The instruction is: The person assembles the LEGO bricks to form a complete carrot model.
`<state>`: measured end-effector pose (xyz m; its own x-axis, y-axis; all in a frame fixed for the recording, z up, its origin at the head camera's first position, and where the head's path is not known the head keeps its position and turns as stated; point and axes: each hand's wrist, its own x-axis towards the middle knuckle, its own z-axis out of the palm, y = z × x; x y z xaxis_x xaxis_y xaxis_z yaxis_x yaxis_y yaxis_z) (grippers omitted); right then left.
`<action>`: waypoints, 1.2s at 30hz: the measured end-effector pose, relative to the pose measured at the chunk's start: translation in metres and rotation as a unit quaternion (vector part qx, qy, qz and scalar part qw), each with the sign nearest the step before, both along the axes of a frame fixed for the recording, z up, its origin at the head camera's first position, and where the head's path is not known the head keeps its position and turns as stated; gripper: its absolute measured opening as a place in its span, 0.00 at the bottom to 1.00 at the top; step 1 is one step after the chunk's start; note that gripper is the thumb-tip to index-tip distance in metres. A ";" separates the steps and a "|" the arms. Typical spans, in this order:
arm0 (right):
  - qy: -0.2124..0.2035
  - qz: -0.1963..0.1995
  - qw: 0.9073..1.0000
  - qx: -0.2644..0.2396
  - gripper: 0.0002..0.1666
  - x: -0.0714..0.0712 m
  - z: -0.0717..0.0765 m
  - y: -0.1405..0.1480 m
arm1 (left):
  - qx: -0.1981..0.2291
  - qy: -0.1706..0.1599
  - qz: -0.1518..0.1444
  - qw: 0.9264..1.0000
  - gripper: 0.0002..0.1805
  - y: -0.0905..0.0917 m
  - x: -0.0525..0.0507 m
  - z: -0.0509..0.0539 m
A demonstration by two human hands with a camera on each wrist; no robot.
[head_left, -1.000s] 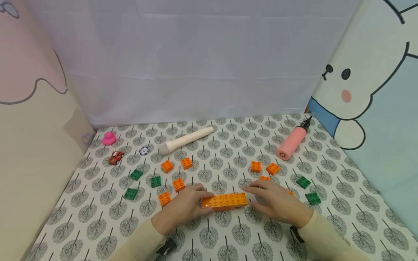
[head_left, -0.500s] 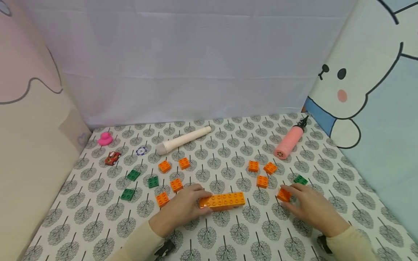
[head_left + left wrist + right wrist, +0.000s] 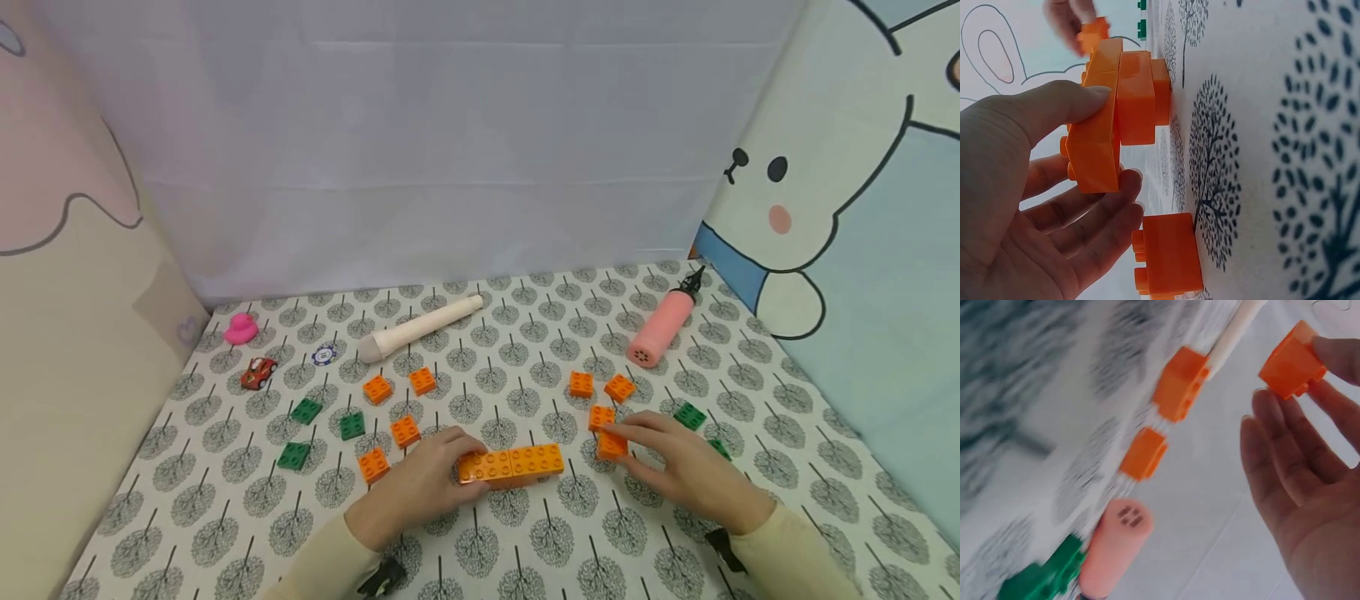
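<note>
Gripping the left end of the orange bar [image 3: 512, 467] over the table [image 3: 558, 542], the left hand [image 3: 416, 483] curls its fingers in the head view, and the right hand [image 3: 678, 462] pinches a brick [image 3: 612, 447] near the bar's right end, apart from it. In the left wrist view, thumb and fingertips clasp the bar; whether the lower bricks [image 3: 1136, 99] are joined to it, I cannot tell. In the right wrist view, thumb and forefinger pinch the brick, other fingers rather straight. The step seems to be bringing it; the next move calls for careful lining up.
</note>
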<state>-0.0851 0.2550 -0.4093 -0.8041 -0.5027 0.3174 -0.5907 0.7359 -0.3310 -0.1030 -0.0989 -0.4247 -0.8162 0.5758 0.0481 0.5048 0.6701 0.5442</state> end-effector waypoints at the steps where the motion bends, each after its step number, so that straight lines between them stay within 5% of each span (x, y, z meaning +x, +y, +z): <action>1: 0.005 0.018 1.000 -0.012 0.28 -0.002 0.001 -0.005 | 0.001 0.001 0.001 1.000 0.22 0.000 0.000 0.000; 14: -0.049 0.118 0.992 -0.015 0.26 -0.018 0.004 -0.053 | 0.008 0.004 -0.001 1.000 0.22 0.000 0.003 -0.002; 36: -0.108 0.143 0.984 -0.022 0.23 -0.025 0.006 -0.054 | 0.001 0.001 -0.002 1.000 0.23 0.000 0.001 0.001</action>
